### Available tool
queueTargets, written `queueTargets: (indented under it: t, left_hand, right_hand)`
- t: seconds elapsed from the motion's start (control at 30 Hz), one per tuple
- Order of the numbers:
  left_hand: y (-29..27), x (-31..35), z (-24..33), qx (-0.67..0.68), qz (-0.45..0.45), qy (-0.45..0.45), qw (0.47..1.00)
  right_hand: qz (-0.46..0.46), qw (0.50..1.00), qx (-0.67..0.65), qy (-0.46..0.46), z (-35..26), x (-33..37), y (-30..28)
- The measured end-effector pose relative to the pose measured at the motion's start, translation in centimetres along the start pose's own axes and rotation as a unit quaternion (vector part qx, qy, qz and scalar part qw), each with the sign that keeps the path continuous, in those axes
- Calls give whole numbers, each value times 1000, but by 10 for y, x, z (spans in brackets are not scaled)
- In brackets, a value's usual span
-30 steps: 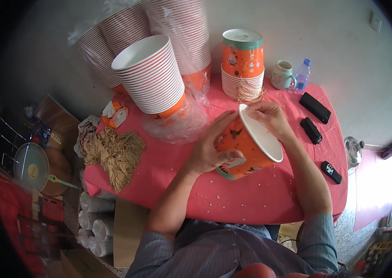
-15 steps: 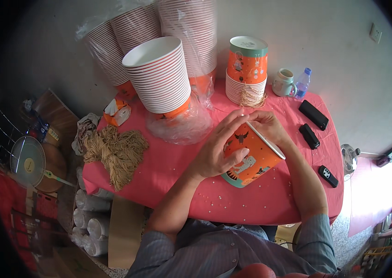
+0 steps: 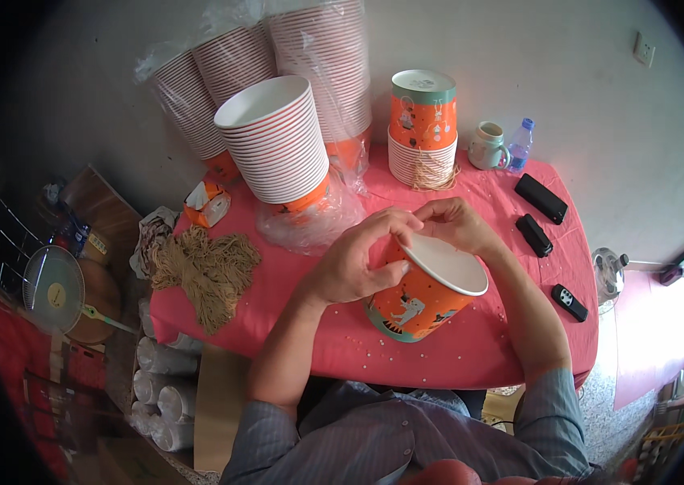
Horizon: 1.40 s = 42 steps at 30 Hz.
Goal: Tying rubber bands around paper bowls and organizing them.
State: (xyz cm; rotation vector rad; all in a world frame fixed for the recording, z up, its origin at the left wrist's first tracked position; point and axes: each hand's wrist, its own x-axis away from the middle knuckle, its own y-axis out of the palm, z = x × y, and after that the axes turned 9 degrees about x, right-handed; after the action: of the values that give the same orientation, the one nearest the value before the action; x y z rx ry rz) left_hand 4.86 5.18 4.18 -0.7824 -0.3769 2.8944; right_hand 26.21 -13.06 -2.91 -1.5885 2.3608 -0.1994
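An orange paper bucket (image 3: 418, 311) with a white rim and green base stands tilted in front of me, its mouth partly visible. My left hand (image 3: 350, 263) grips its left side, thumb on the outer wall and fingers at the rim. Beyond the far rim, my right hand (image 3: 463, 225) has its fingertips pinched near the left fingers; what they hold is too small to make out. Farther back, upside-down buckets (image 3: 423, 120) are stacked, with thin cords (image 3: 432, 176) hanging at their front. A bundle of tan cords (image 3: 206, 275) lies at the left.
A tall nested bucket stack (image 3: 277, 149) leans at the back left, before plastic-wrapped stacks (image 3: 317, 56). A mug (image 3: 488, 147) and bottle (image 3: 522, 145) stand at the back right. Two black objects and a remote (image 3: 570, 303) lie along the right of the pink tablecloth (image 3: 285, 315).
The bucket has tipped so that its mouth shows more toward me, and it has shifted slightly left and down. My left hand has moved left with it; both hands stay at the rim.
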Motion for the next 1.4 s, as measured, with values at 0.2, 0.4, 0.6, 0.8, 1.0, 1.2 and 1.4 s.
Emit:
queueTargets:
  t: [0.2,0.4,0.6,0.8,1.0,1.2,1.4]
  left_hand:
    - [-6,14,18,-203,-52,43,977]
    - [8,58,16,-369,-92,86,921]
    - [17,69,13,-376,-81,105,917]
    - [19,60,22,-340,-115,68,931]
    - [19,63,23,-319,-129,21,939]
    - [20,76,17,-275,-61,-26,959]
    - [29,84,19,-351,-32,-17,936]
  right_hand:
    - [52,979,195,-27,-27,10,-2]
    - [72,898,408,-150,-72,25,15]
    - [66,893,430,-115,-79,30,22]
    - [61,890,445,-85,-78,30,21]
    - [60,882,462,-72,-81,31,22]
    - [105,863,446,-211,-83,36,34]
    - [36,869,472,-146,-109,50,52]
